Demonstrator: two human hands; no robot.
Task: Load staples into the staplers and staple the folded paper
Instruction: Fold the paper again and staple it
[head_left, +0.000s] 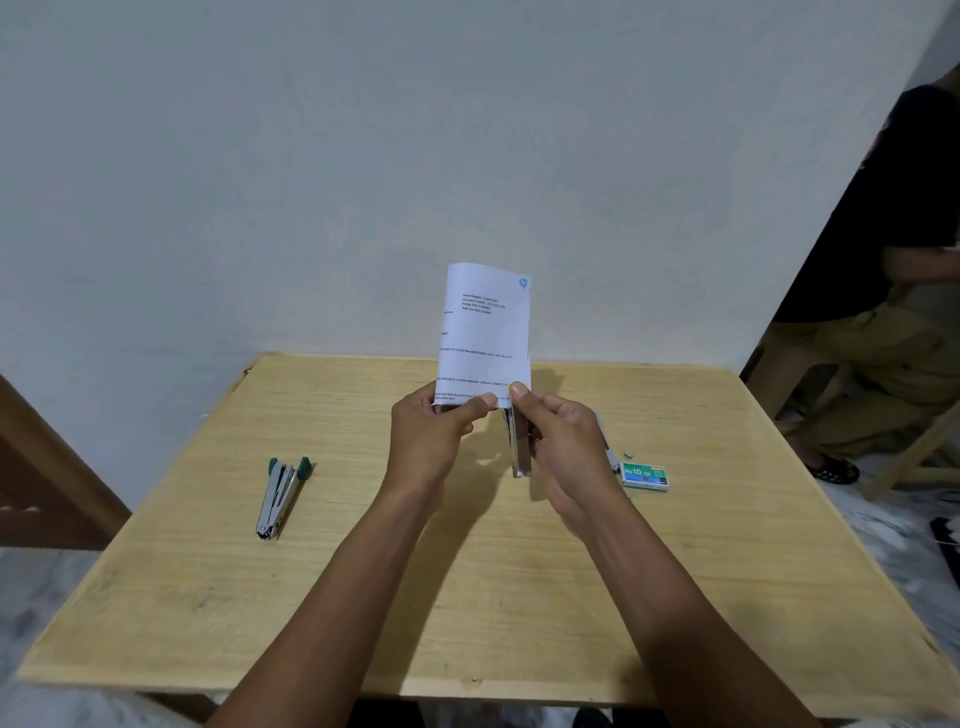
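The left hand (434, 431) pinches the lower left edge of the folded paper (485, 332), held upright above the wooden table (467, 597); the right hand (563, 447) grips a metal stapler (519, 444) at the paper's lower right corner. The sheet carries an HP logo — its small print is unreadable. Left of the paper lies a green-tipped stapler (280, 496); right of it, a green staple box (645, 474) marked "No.10".

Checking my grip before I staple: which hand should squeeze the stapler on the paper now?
Probably right. The right hand already grips the stapler at the folded paper's bottom edge; the left hand only pinches that edge.
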